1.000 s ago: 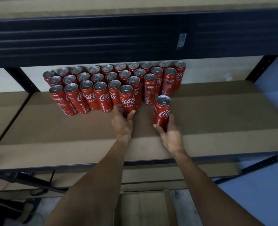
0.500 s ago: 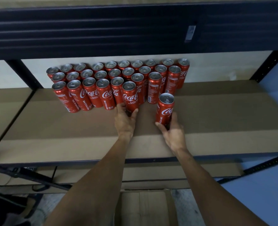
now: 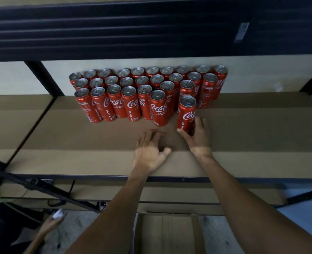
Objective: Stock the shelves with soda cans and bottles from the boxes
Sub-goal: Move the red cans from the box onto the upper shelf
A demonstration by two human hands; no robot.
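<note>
Several red Coca-Cola cans [image 3: 129, 103] stand in rows at the back of a cardboard-lined shelf [image 3: 78, 143]. One red can [image 3: 186, 113] stands upright at the right end of the front row. My right hand [image 3: 197, 136] grips its lower part, thumb on the left side and fingers on the right. The can next to it on the left [image 3: 158, 108] stands free. My left hand [image 3: 149, 151] hovers over the shelf in front of that can, fingers spread, holding nothing.
A dark metal beam [image 3: 151, 30] of the upper shelf hangs over the cans. An open cardboard box [image 3: 167, 233] sits on the floor below the shelf. Another person's hand [image 3: 54, 219] shows at the lower left. The shelf's right half is bare cardboard.
My left hand has let go of the front-row can and drawn back toward me. My right hand has pushed its can further back, closer to the rows.
</note>
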